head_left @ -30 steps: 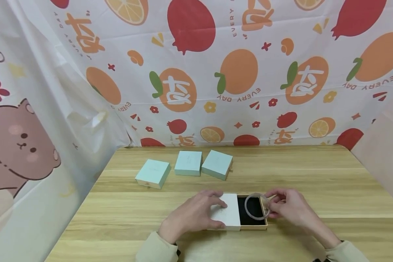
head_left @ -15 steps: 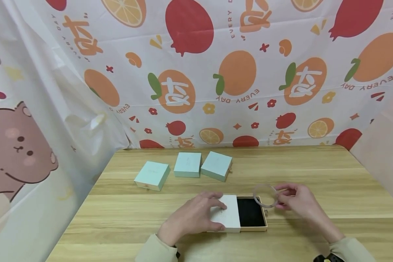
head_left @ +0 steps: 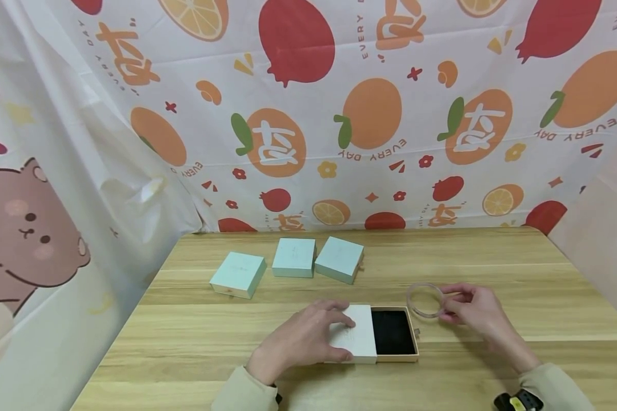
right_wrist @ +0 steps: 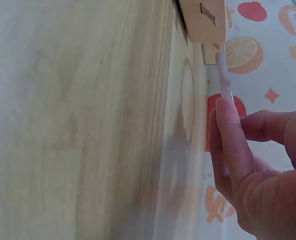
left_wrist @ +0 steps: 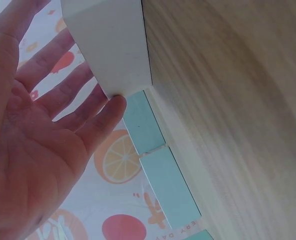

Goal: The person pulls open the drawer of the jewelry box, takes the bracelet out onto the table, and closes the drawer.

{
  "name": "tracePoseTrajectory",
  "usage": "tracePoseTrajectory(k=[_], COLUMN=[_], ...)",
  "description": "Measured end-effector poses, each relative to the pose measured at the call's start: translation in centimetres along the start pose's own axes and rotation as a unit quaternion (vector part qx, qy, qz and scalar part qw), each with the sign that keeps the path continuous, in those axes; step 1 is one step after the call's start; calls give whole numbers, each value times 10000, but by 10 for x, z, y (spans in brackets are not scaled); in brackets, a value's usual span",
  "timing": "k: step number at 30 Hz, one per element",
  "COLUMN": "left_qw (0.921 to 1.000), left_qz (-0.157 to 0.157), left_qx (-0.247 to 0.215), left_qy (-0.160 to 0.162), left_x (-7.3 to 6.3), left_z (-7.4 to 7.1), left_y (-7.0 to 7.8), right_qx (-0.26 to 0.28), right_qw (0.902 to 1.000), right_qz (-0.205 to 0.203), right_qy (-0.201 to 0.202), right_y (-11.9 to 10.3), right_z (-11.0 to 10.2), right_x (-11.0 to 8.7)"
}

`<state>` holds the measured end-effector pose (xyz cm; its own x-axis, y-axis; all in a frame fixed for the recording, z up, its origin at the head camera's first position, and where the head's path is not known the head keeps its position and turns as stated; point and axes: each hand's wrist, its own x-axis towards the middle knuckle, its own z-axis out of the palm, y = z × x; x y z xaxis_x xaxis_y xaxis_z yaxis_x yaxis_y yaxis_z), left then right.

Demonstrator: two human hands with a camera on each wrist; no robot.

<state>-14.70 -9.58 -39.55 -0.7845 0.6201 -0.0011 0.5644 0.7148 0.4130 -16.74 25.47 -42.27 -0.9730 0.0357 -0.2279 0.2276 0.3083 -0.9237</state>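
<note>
In the head view my left hand [head_left: 308, 337] lies across the white sleeve of a jewellery box [head_left: 360, 334], thumb along the near edge and fingers over the top and far edge. The box's black-lined drawer [head_left: 393, 333] is pulled out to the right. My right hand [head_left: 475, 308] pinches a pale translucent bangle [head_left: 424, 315] between thumb and fingers, held up off the table to the right of the drawer. In the right wrist view the bangle [right_wrist: 224, 75] shows edge-on at the fingertips. In the left wrist view the fingers [left_wrist: 107, 117] meet the box's end.
Three mint-green boxes stand farther back on the wooden table [head_left: 468, 268]: a left one [head_left: 239, 274], a middle one [head_left: 294, 257] and a right one [head_left: 339, 260]. Behind the table hangs a fruit-print cloth [head_left: 375, 114].
My right hand has carried the bangle from over the drawer, up and to the right, leaving the black lining uncovered. My left hand has stayed on the box.
</note>
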Motion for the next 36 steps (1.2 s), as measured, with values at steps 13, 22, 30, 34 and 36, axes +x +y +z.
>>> tracePoseTrajectory(k=[13, 22, 30, 34, 36], left_qw=[10000, 10000, 10000, 9999, 10000], left_qz=[20, -6, -41, -52, -34], left_qx=[-20, -56, -77, -94, -87], left_qy=[17, 1, -4, -21, -15], left_x=[0, 0, 0, 0, 0], left_z=[0, -1, 0, 0, 0], left_y=[-2, -2, -2, -2, -2], right_qx=[39, -156, -226, -292, -287], right_qw=[10000, 9996, 9991, 9985, 9982], right_qz=[74, 142, 147, 80, 94], right_qy=[47, 202, 341, 456, 516], right_y=[2, 0, 1, 2, 3], right_z=[-24, -41, -46, -48, -50], right_x=[13, 23, 29, 33, 35])
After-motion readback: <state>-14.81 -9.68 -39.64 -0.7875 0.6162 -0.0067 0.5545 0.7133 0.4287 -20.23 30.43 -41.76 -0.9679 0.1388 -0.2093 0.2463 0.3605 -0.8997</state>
